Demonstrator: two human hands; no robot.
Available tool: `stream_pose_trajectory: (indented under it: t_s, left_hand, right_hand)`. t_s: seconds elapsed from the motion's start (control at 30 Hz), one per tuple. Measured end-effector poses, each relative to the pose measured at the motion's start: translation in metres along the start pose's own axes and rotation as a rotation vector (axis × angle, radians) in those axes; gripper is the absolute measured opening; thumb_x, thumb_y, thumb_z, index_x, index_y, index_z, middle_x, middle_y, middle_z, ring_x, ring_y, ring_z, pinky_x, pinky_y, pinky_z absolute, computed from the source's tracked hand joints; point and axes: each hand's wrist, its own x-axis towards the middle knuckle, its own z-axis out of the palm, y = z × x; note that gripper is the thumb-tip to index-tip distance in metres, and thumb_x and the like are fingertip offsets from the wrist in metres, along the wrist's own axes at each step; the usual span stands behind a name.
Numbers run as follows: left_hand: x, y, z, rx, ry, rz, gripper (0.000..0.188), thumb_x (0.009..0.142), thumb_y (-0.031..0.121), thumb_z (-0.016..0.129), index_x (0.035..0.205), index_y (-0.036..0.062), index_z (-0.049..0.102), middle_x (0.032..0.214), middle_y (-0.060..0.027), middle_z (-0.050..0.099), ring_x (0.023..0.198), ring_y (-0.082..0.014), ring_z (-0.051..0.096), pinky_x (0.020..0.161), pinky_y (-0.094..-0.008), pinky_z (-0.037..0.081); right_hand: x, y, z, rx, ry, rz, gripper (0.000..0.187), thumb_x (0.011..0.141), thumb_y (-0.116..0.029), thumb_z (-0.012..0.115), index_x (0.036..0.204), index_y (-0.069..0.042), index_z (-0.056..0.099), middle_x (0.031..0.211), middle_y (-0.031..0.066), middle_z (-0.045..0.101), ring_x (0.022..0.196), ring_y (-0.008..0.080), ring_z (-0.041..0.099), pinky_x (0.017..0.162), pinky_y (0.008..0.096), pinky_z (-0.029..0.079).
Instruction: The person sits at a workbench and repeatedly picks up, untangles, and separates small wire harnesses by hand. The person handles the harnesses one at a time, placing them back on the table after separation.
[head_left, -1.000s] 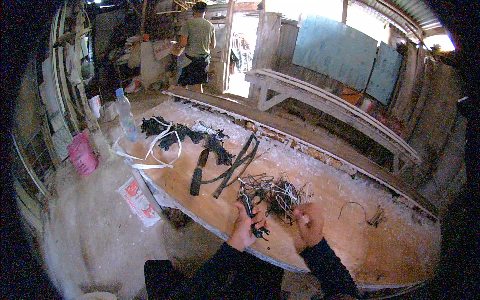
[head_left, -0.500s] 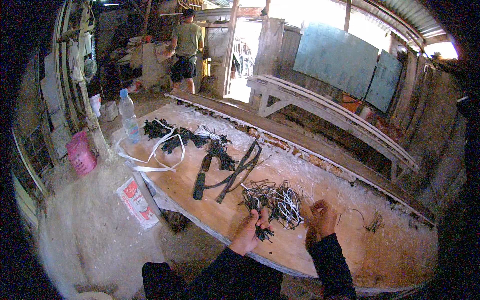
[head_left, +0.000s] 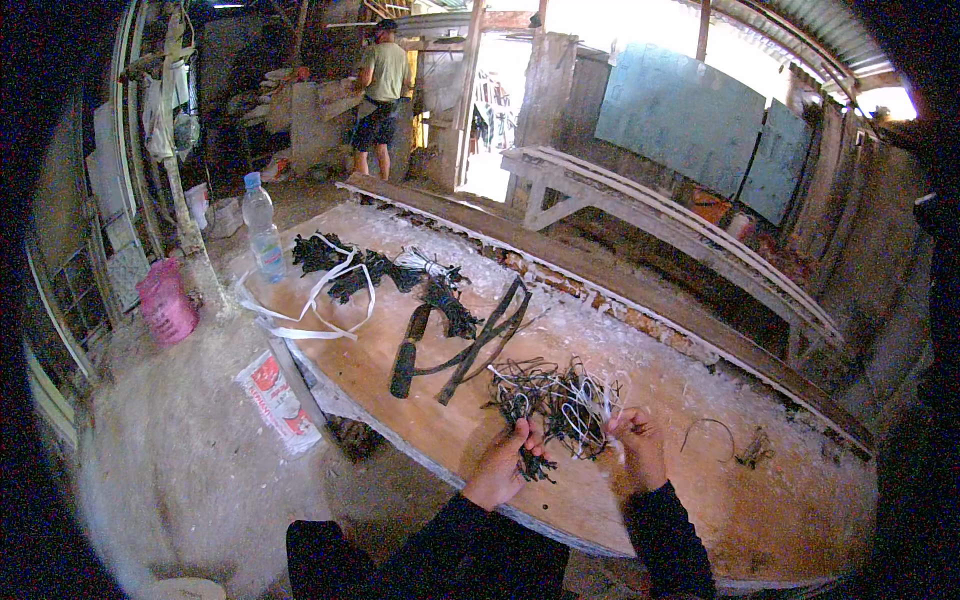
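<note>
A tangle of thin dark and pale cords lies on a long wooden board in front of me. My left hand grips a dark bundle of cords at the tangle's near edge. My right hand pinches pale strands on the tangle's right side. Both forearms wear dark sleeves.
Black straps, a dark handle, white strapping and more dark cord piles lie further left on the board. A plastic bottle stands at its far end. A pink bag sits left. A person stands at the back.
My right hand has moved back toward the tangle and taken hold of pale strands. My left hand stays on the dark bundle. The person at the back has shifted.
</note>
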Motion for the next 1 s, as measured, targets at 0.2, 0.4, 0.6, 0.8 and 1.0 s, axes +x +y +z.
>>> stream_pose_trajectory:
  t_s: [0.2,0.4,0.6,0.8,1.0]
  left_hand:
    - [-0.002,-0.004,-0.008,0.21,0.048,-0.083,0.035,0.084,0.046,0.049,0.087,0.0108,0.047,0.066,0.0054,0.036,0.065,-0.0092,0.038,0.063,-0.0225,0.033]
    - [-0.001,-0.01,-0.012,0.013,-0.053,-0.136,0.041,0.081,0.05,0.051,0.089,0.0101,0.049,0.067,0.0056,0.037,0.067,-0.0068,0.038,0.062,-0.0204,0.033]
    - [-0.013,-0.004,-0.006,0.413,-0.033,0.016,0.041,0.08,0.047,0.055,0.096,0.0088,0.054,0.067,0.006,0.04,0.066,-0.0059,0.039,0.061,-0.0197,0.034]
    - [-0.005,-0.008,-0.01,0.29,-0.015,-0.134,0.033,0.083,0.04,0.056,0.095,0.0093,0.055,0.068,0.0052,0.044,0.065,-0.0061,0.042,0.06,-0.0195,0.033]
    - [-0.003,-0.015,-0.019,0.315,-0.108,-0.12,0.032,0.086,0.042,0.051,0.09,0.0105,0.053,0.071,0.004,0.046,0.066,-0.0083,0.042,0.061,-0.0215,0.034]
  right_hand:
    - [-0.012,0.023,0.006,-0.277,-0.323,-0.057,0.011,0.076,-0.003,0.064,0.072,-0.005,0.054,0.078,0.0067,0.063,0.068,0.0136,0.059,0.067,0.0261,0.047]
    - [-0.013,0.037,0.004,-0.33,-0.322,-0.042,0.007,0.076,-0.005,0.065,0.074,-0.004,0.058,0.075,0.0063,0.063,0.069,0.0124,0.058,0.063,0.0247,0.046]
    - [-0.018,0.035,0.007,-0.469,-0.419,-0.11,0.002,0.075,-0.004,0.065,0.075,-0.003,0.063,0.076,0.0061,0.064,0.069,0.0117,0.058,0.065,0.0251,0.046]
    - [-0.02,0.034,0.01,-0.432,-0.462,-0.154,0.001,0.075,-0.003,0.064,0.074,-0.003,0.064,0.076,0.0044,0.065,0.07,0.0103,0.058,0.066,0.0244,0.046]
    - [-0.017,0.043,0.005,-0.41,-0.443,-0.13,0.003,0.076,-0.003,0.063,0.078,-0.002,0.065,0.077,0.0046,0.065,0.07,0.0106,0.059,0.065,0.0241,0.046]
